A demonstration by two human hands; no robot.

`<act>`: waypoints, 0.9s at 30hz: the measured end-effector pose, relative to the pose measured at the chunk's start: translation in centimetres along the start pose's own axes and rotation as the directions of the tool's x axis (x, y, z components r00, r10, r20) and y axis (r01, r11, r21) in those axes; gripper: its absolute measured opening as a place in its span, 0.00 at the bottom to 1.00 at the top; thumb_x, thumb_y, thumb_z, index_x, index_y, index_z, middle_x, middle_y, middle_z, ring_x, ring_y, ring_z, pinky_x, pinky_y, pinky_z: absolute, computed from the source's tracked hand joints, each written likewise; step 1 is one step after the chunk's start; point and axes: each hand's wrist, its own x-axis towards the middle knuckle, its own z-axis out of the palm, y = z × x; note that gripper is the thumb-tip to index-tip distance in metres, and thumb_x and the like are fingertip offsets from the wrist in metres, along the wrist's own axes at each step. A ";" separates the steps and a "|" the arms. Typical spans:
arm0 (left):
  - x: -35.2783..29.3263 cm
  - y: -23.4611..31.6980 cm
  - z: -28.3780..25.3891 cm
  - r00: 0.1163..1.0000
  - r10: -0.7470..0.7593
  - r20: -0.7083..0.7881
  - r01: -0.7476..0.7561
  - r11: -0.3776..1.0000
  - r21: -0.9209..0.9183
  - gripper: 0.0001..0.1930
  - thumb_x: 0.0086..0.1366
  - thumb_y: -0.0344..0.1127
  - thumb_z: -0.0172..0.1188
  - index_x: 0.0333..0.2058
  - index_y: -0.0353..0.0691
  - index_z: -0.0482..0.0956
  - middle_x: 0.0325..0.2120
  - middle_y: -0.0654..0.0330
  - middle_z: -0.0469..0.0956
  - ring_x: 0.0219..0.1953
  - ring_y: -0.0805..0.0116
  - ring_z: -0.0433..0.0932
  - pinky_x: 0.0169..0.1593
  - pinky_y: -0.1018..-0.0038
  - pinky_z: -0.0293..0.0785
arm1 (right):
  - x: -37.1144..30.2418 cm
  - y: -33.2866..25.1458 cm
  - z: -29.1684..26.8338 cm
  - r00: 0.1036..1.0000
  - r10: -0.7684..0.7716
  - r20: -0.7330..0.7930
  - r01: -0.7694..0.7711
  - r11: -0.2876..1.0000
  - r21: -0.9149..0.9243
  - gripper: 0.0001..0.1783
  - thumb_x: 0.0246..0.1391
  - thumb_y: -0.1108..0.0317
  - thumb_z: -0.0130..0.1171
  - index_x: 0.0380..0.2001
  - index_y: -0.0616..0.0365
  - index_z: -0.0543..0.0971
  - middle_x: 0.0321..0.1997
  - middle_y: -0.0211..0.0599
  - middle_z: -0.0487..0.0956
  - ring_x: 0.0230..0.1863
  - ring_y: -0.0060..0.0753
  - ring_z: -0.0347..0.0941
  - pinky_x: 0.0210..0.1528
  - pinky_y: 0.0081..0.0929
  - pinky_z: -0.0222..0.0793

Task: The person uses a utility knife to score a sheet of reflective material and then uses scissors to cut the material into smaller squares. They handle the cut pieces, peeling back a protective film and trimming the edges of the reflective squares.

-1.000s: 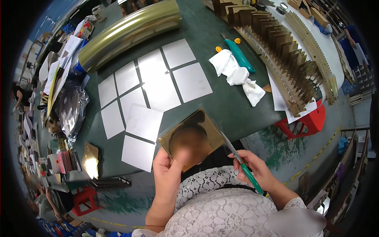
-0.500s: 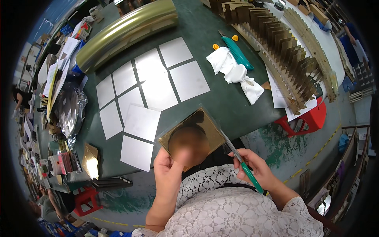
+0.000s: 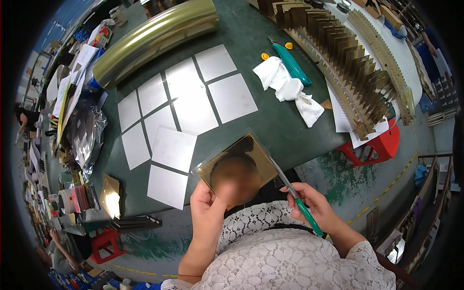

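Observation:
My left hand (image 3: pixel 208 212) grips a square gold mirror-like plate (image 3: pixel 261 164) by its lower left edge, thumb on top. Clear film sticks out past the plate's edges. In my right hand (image 3: pixel 316 208) is a pair of scissors (image 3: pixel 308 216) with green handles. Their blades lie along the film at the plate's right edge; whether they are parted I cannot tell. The plate is held above the table's front edge, close to my body. Beyond it, several silver-white square sheets (image 3: pixel 234 99) lie in rows on the green table (image 3: pixel 275 135).
A large gold film roll (image 3: pixel 154 41) lies at the back left. A teal utility knife (image 3: pixel 291 65) and crumpled white cloth (image 3: pixel 270 72) are right of the sheets. Thin brown plates stand in a slotted rack (image 3: pixel 333 94) farther right. A red stool (image 3: pixel 374 147) stands by the table.
The gold plate has shifted slightly to the right in my left hand. The scissors have stayed almost in place along its right edge.

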 end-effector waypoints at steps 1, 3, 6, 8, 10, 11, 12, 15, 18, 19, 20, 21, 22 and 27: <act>0.0 -0.1 -0.1 1.000 -0.003 -0.001 0.003 1.000 -0.001 0.12 0.65 0.28 0.52 0.45 0.30 0.70 0.38 0.51 0.79 0.36 0.66 0.80 0.37 0.70 0.79 | -0.1 -0.1 0.0 1.000 0.019 -0.001 -0.019 1.000 0.006 0.29 0.52 0.64 0.65 0.55 0.61 0.68 0.34 0.25 0.68 0.37 0.16 0.64 0.43 0.17 0.63; 0.0 -0.2 -0.2 1.000 -0.007 0.006 0.007 1.000 0.001 0.12 0.65 0.28 0.52 0.45 0.30 0.71 0.38 0.51 0.79 0.36 0.66 0.80 0.37 0.70 0.79 | -0.1 -0.1 0.0 0.999 0.043 -0.002 -0.043 0.999 0.019 0.28 0.52 0.65 0.65 0.55 0.61 0.68 0.34 0.24 0.67 0.36 0.15 0.64 0.42 0.17 0.63; -0.1 -0.2 -0.4 0.999 -0.017 0.030 0.017 1.000 0.007 0.12 0.65 0.28 0.53 0.45 0.30 0.71 0.38 0.51 0.79 0.36 0.66 0.80 0.38 0.70 0.79 | -0.3 0.1 0.1 0.997 0.071 0.003 -0.072 0.996 0.044 0.27 0.53 0.67 0.64 0.55 0.61 0.68 0.33 0.23 0.66 0.35 0.14 0.64 0.41 0.15 0.62; -0.1 -0.5 -0.6 0.998 -0.031 0.046 0.030 1.000 0.005 0.12 0.65 0.28 0.53 0.46 0.30 0.71 0.38 0.51 0.79 0.36 0.66 0.80 0.37 0.70 0.79 | -0.4 0.0 0.2 0.994 0.109 0.008 -0.110 0.992 0.066 0.27 0.54 0.69 0.63 0.55 0.61 0.68 0.32 0.22 0.66 0.34 0.13 0.63 0.40 0.14 0.62; -0.3 -0.8 -1.1 0.992 -0.092 0.085 0.090 0.996 0.021 0.13 0.64 0.27 0.54 0.47 0.29 0.70 0.39 0.53 0.78 0.37 0.68 0.80 0.40 0.71 0.78 | -0.3 -0.1 0.5 0.996 0.090 -0.012 -0.089 0.993 0.083 0.24 0.56 0.70 0.59 0.54 0.63 0.68 0.30 0.23 0.67 0.31 0.12 0.62 0.36 0.13 0.61; -0.4 -1.1 -1.4 0.987 -0.122 0.105 0.120 0.992 0.029 0.14 0.64 0.27 0.54 0.48 0.29 0.70 0.39 0.54 0.78 0.38 0.69 0.79 0.41 0.72 0.77 | -0.1 -0.2 0.7 0.997 0.080 -0.022 -0.078 0.993 0.092 0.22 0.57 0.70 0.58 0.54 0.64 0.68 0.29 0.23 0.67 0.30 0.12 0.62 0.34 0.13 0.60; -0.6 -1.5 -1.8 0.984 -0.143 0.108 0.136 0.989 0.065 0.13 0.64 0.27 0.55 0.47 0.29 0.71 0.39 0.55 0.79 0.38 0.71 0.79 0.41 0.74 0.77 | 0.1 -0.4 0.9 0.995 0.092 -0.045 -0.088 0.993 0.085 0.21 0.58 0.70 0.57 0.53 0.64 0.68 0.28 0.23 0.67 0.27 0.11 0.61 0.30 0.12 0.60; -1.4 -2.0 -2.3 0.957 -0.230 0.177 0.219 0.973 0.080 0.12 0.64 0.25 0.57 0.45 0.30 0.72 0.38 0.60 0.79 0.38 0.78 0.76 0.42 0.81 0.73 | 0.9 -1.1 1.0 0.981 0.175 -0.079 -0.169 0.983 0.069 0.18 0.60 0.68 0.54 0.52 0.63 0.69 0.25 0.23 0.68 0.19 0.09 0.60 0.21 0.12 0.57; -2.4 -0.5 -1.0 0.957 -0.254 0.144 0.245 0.967 0.078 0.11 0.64 0.23 0.56 0.45 0.30 0.72 0.35 0.63 0.79 0.38 0.78 0.76 0.43 0.81 0.72 | 1.1 -1.7 0.9 0.952 0.302 -0.046 -0.298 0.951 0.080 0.18 0.61 0.64 0.53 0.51 0.62 0.70 0.24 0.23 0.69 0.15 0.09 0.59 0.16 0.12 0.54; -2.7 -0.3 -2.1 0.966 -0.208 0.155 0.185 0.972 0.148 0.10 0.61 0.21 0.58 0.42 0.31 0.74 0.32 0.63 0.79 0.39 0.78 0.76 0.43 0.81 0.71 | 0.9 -1.7 0.7 0.950 0.309 -0.041 -0.304 0.948 0.097 0.19 0.61 0.62 0.54 0.51 0.61 0.71 0.23 0.23 0.69 0.15 0.09 0.59 0.16 0.12 0.55; -2.6 0.3 -2.6 0.982 -0.134 0.137 0.096 0.962 0.255 0.10 0.59 0.20 0.59 0.40 0.31 0.75 0.32 0.62 0.78 0.39 0.78 0.76 0.43 0.81 0.71 | 0.7 -1.7 0.5 0.948 0.316 -0.034 -0.311 0.944 0.113 0.20 0.60 0.60 0.55 0.51 0.60 0.71 0.23 0.22 0.69 0.16 0.09 0.60 0.16 0.11 0.55; -2.6 1.0 -2.8 0.990 -0.055 0.126 0.006 0.933 0.360 0.10 0.58 0.19 0.60 0.39 0.31 0.75 0.31 0.62 0.78 0.38 0.78 0.76 0.43 0.80 0.71 | 0.5 -1.8 0.3 0.958 0.284 -0.030 -0.278 0.951 0.139 0.20 0.61 0.60 0.54 0.52 0.60 0.71 0.23 0.23 0.69 0.16 0.09 0.60 0.16 0.12 0.55; -2.4 1.6 -3.1 0.992 0.024 0.125 -0.079 0.884 0.460 0.10 0.56 0.18 0.61 0.38 0.31 0.76 0.31 0.61 0.78 0.38 0.77 0.76 0.43 0.80 0.71 | 0.4 -1.8 0.0 0.967 0.252 -0.027 -0.245 0.956 0.164 0.20 0.61 0.61 0.54 0.52 0.60 0.71 0.24 0.23 0.69 0.16 0.09 0.59 0.16 0.12 0.56; 0.0 2.7 -2.2 0.987 -0.013 -0.161 -0.004 0.994 -0.108 0.10 0.60 0.32 0.61 0.39 0.36 0.78 0.34 0.62 0.79 0.38 0.74 0.78 0.42 0.77 0.73 | -0.3 -1.5 -0.1 0.996 0.086 -0.016 -0.081 0.971 0.225 0.21 0.61 0.66 0.53 0.55 0.62 0.67 0.27 0.24 0.69 0.20 0.09 0.61 0.21 0.12 0.58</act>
